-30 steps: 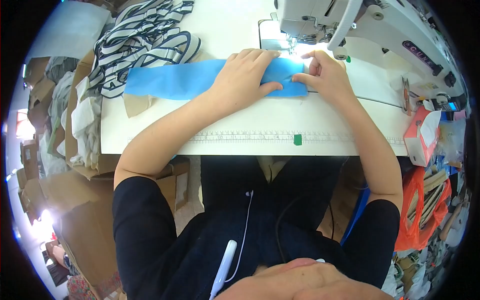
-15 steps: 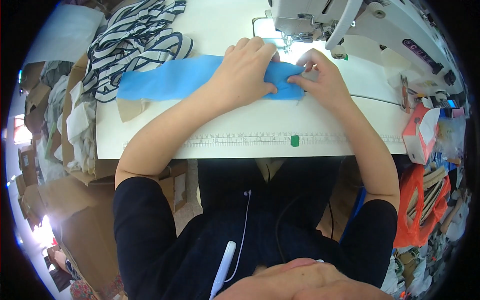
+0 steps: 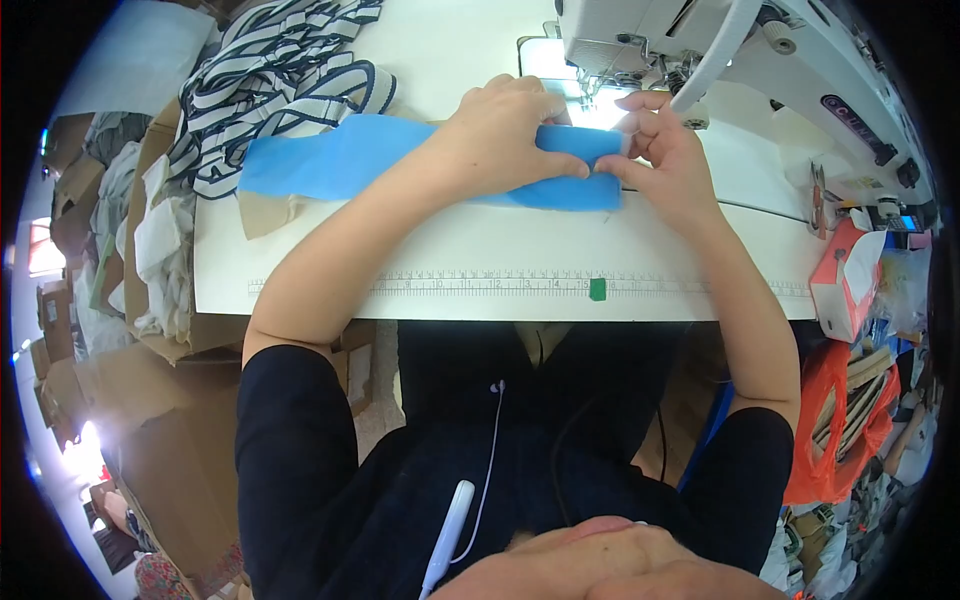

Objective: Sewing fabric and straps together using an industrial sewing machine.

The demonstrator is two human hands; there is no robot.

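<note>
A long strip of blue fabric [image 3: 340, 155] lies across the white table in front of the sewing machine [image 3: 650, 50]. A piece of beige fabric [image 3: 265, 212] shows from under its left end. My left hand [image 3: 505, 135] reaches over the strip, its thumb on the blue top and its fingertips curled at the far edge, gripping it. At the strip's right end, my right hand [image 3: 668, 155] holds the edge between thumb and fingers. Both hands are just in front of the lit needle area, where the presser foot is partly hidden by glare.
Black-and-white striped fabric [image 3: 280, 85] is heaped at the back left. A printed ruler [image 3: 480, 284] with a green mark runs along the front edge. At the right are snips [image 3: 818, 200], a red-and-white box [image 3: 845, 275] and a red bag [image 3: 825, 430]. Cardboard boxes [image 3: 170, 480] stand at the left.
My right hand has shifted slightly right and up along the strip's end. My left thumb has moved right, and the blue fabric between the hands looks flatter. The view has shifted slightly.
</note>
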